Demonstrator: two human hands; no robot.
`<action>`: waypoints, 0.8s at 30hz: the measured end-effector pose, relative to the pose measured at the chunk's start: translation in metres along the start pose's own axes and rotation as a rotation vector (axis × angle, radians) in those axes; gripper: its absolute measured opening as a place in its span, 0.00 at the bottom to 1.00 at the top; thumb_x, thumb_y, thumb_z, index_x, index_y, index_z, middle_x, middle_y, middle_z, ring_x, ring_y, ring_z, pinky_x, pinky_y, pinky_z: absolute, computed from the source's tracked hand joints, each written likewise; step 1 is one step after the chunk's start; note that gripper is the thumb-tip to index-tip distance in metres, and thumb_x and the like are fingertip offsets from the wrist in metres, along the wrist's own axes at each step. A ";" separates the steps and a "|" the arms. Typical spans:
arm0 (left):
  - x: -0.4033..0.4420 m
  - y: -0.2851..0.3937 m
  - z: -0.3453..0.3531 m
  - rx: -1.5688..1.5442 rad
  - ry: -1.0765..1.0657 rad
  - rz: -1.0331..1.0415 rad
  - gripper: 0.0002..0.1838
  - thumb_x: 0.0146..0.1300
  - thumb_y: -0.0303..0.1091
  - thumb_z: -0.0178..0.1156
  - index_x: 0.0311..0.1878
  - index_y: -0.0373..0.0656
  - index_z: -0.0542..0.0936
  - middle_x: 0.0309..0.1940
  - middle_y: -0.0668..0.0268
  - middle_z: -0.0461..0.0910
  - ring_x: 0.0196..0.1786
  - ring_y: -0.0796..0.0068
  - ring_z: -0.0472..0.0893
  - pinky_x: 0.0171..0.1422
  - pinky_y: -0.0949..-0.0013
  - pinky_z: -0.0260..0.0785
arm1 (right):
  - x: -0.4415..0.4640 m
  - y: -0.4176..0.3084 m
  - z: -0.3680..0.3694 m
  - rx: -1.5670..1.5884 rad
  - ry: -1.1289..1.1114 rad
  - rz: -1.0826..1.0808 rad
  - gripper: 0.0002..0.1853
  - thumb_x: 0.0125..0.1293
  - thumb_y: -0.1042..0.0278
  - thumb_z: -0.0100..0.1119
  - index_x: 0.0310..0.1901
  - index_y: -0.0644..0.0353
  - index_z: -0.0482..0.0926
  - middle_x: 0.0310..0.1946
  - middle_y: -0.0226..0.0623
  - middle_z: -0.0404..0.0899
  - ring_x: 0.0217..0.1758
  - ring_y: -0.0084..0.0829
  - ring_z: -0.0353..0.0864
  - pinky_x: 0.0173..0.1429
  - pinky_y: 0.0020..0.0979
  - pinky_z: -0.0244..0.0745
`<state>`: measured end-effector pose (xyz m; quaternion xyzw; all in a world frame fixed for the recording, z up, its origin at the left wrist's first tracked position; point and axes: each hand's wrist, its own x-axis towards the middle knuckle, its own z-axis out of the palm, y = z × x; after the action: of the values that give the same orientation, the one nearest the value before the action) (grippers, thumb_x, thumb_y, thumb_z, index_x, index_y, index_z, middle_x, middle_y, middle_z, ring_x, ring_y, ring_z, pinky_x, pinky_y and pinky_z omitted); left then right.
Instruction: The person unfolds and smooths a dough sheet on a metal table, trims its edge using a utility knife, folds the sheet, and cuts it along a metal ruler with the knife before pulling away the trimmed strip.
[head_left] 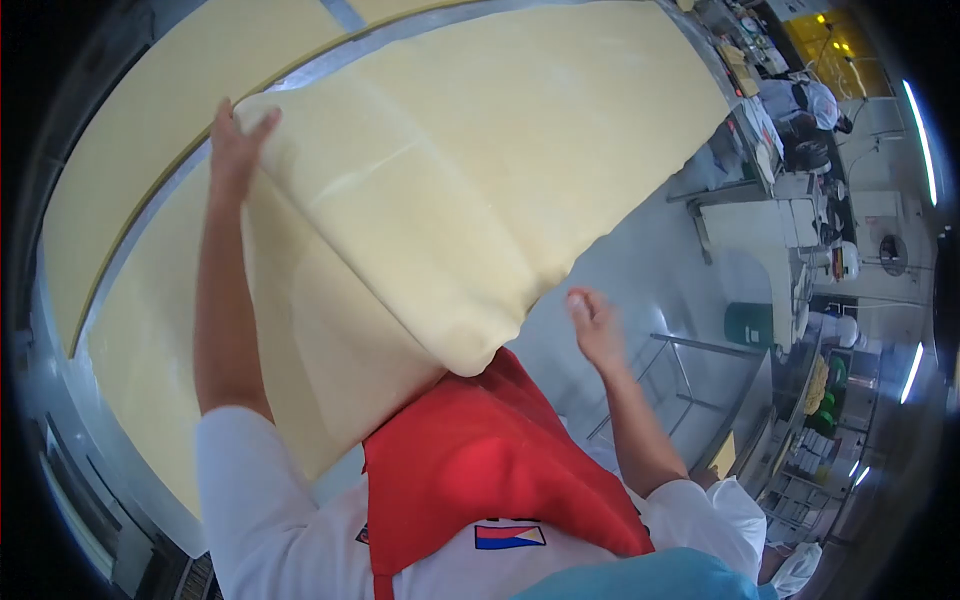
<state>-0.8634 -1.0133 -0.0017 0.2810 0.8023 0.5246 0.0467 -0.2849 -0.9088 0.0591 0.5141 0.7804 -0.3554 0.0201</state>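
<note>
1. Uneven fold: the broad pale-yellow sheet of soft dough (pixel 500 150) spans the centre and top of the frame, its upper layer doubled over a lower one on a grey metal table (pixel 185 530). If the layers are pulled from one side only, the fold could skew or wrinkle.

2. Stretched corner: the bare left hand (pixel 238 150), upper left, is at the upper layer's far corner, thumb spread wide from the fingers. Tugging hard there could thin or tear the sheet.

3. Unsupported edge: the bare right hand (pixel 597 325), right of centre, is apart from the dough, its blurred fingers curled in; I cannot tell whether they hold anything. With that side unheld, the weight of the overhanging edge could drag the sheet towards the grey floor (pixel 640 255).

4. Snagging: the rounded near corner, at the middle of the frame, hangs right by the bright red cloth apron (pixel 480 450); whether they touch is unclear. Leaning in could crease that corner or leave lint.

5. Trapped air: pale creases cross the upper layer, so pressing it flat too quickly could seal in pockets.
</note>
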 end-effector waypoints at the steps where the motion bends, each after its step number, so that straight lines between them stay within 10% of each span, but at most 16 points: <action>1: -0.037 0.006 0.005 -0.023 -0.036 -0.002 0.56 0.58 0.52 0.75 0.77 0.28 0.56 0.75 0.42 0.59 0.77 0.48 0.62 0.79 0.54 0.58 | 0.007 -0.010 -0.007 -0.159 0.217 -0.136 0.28 0.74 0.57 0.56 0.69 0.67 0.71 0.63 0.49 0.79 0.66 0.52 0.78 0.69 0.54 0.71; 7: -0.233 0.093 0.041 -0.014 -0.117 -0.076 0.56 0.60 0.39 0.70 0.80 0.28 0.43 0.81 0.38 0.43 0.84 0.44 0.45 0.86 0.53 0.40 | 0.116 -0.039 0.041 -0.619 0.288 -0.397 0.43 0.76 0.46 0.46 0.79 0.71 0.46 0.82 0.58 0.42 0.86 0.56 0.37 0.84 0.57 0.33; 18: -0.248 0.119 0.056 0.134 -0.046 -0.143 0.55 0.62 0.40 0.68 0.80 0.28 0.43 0.81 0.38 0.45 0.83 0.42 0.46 0.85 0.52 0.42 | 0.356 -0.279 0.080 -0.585 0.187 -0.699 0.43 0.76 0.40 0.40 0.79 0.68 0.49 0.82 0.48 0.47 0.86 0.45 0.41 0.86 0.51 0.36; 24: -0.228 0.162 0.075 0.206 -0.058 -0.114 0.57 0.60 0.42 0.69 0.77 0.20 0.43 0.79 0.31 0.40 0.83 0.36 0.41 0.86 0.49 0.38 | 0.348 -0.250 0.096 -0.475 0.094 -0.897 0.39 0.77 0.39 0.37 0.80 0.59 0.54 0.83 0.39 0.48 0.87 0.39 0.42 0.86 0.51 0.37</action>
<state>-0.5794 -1.0187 0.0554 0.2534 0.8649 0.4274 0.0706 -0.6846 -0.7442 -0.0172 0.1251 0.9836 -0.1185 -0.0531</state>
